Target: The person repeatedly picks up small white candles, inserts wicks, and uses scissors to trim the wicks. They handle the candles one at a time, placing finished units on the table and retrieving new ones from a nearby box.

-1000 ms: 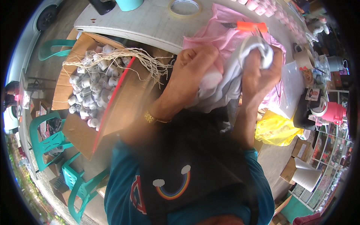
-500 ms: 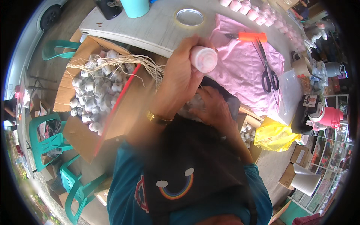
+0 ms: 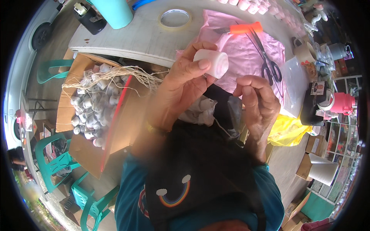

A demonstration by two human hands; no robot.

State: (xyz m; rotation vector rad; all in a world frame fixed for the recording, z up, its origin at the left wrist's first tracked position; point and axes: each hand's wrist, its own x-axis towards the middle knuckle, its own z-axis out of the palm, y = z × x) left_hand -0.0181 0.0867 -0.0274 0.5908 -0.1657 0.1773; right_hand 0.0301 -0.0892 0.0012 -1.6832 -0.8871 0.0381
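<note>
Above lap: left hand (image 3: pixel 185 79) grips one white roll (image 3: pixel 212 63); right hand (image 3: pixel 258 102) beside.

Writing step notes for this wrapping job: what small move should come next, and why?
Probably bring the right hand to the white roll pinched in the left hand. The right fingers seem to pinch a thin string hanging loose beside the roll, not yet around it.
</note>
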